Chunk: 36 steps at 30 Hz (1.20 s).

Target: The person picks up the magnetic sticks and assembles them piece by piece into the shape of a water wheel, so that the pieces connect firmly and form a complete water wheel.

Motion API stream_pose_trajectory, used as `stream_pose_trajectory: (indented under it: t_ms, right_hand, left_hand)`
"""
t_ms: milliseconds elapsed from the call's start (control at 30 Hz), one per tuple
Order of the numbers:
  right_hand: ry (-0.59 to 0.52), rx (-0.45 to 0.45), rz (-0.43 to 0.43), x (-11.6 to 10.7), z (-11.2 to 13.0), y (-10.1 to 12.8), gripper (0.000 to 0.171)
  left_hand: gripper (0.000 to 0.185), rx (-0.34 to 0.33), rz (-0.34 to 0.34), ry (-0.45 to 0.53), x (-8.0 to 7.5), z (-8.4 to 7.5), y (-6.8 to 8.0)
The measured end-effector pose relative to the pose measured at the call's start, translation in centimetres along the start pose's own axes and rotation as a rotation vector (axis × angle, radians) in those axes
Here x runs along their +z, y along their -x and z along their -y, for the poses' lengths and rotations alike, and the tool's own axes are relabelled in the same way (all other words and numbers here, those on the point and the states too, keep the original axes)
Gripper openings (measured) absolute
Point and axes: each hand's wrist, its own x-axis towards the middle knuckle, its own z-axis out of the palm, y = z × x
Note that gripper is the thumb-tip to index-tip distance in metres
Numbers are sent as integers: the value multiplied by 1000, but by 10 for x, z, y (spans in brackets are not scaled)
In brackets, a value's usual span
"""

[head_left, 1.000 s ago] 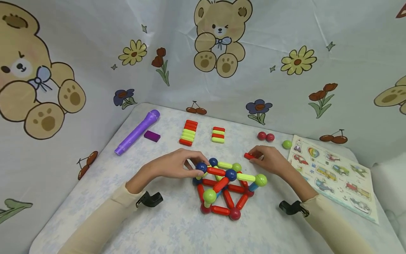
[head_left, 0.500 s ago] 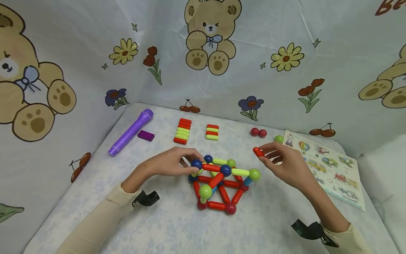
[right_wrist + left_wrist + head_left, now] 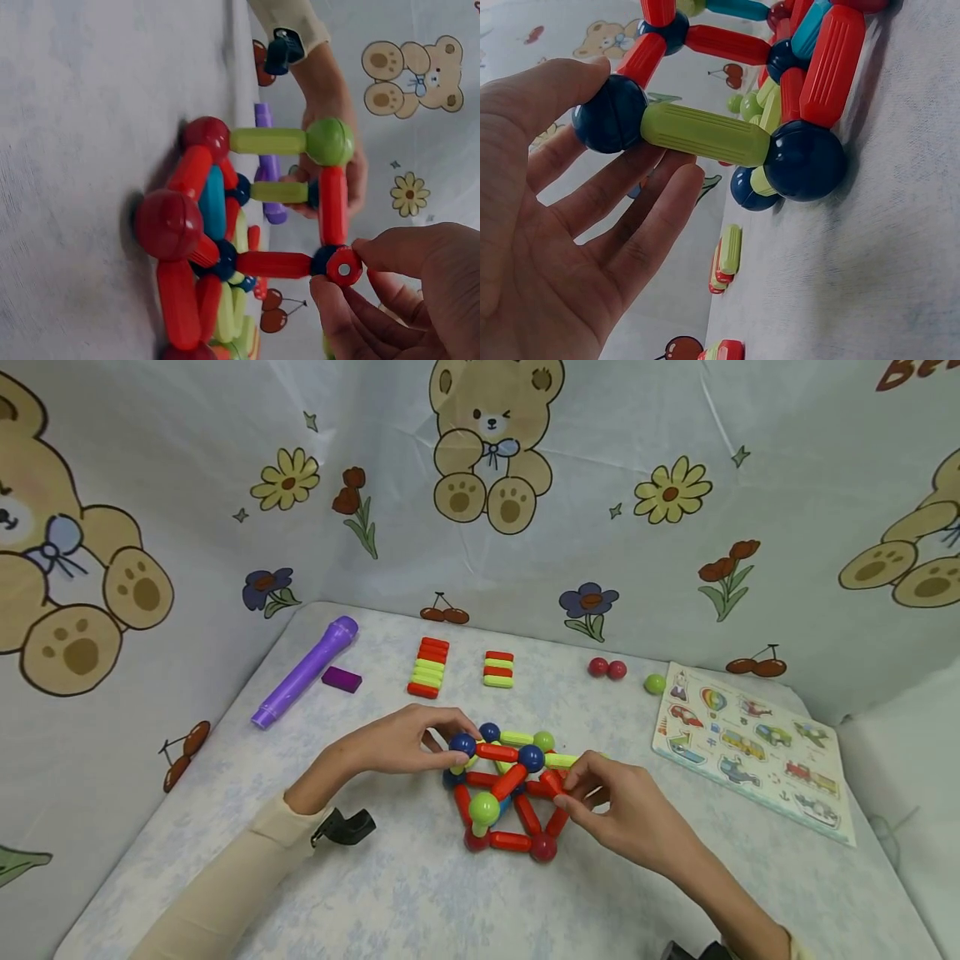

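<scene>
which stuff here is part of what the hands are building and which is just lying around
In use: rod-and-ball structure, red rod pinched by right hand, left hand touching a blue ball.
Lying about: purple tube, purple block, vehicle puzzle.

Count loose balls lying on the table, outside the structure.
3: two red balls side by side near the back edge, one green ball right of them by the puzzle board. None seem hidden.

Head view looks down; both wrist views closely share the magnetic structure point(image 3: 510, 793).
</scene>
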Motion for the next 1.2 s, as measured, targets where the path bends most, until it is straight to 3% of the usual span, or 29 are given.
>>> stream_pose_trajectory:
  t_ms: [300,600,800,1033,1200]
  right_hand:
    - [-4,63,-23,16,2,-5,20]
    - [-72,51,-48,16,5,-6,20]
    - [-43,6,-57,3,5,-11,18]
    - [-4,-81,-85,-33,-12,-45,7]
    - [-49,-82,-24,-48,-43,-81,11]
  left_hand:
    - [34,-4,-2,9,0,2,0]
    - [34,-12,-15,8,-4,3,1]
    - [34,-6,-17,7,-4,3,2]
    - [34,6,-8,13,-4,2,2]
    - [34,3,8,30,-1,1,0]
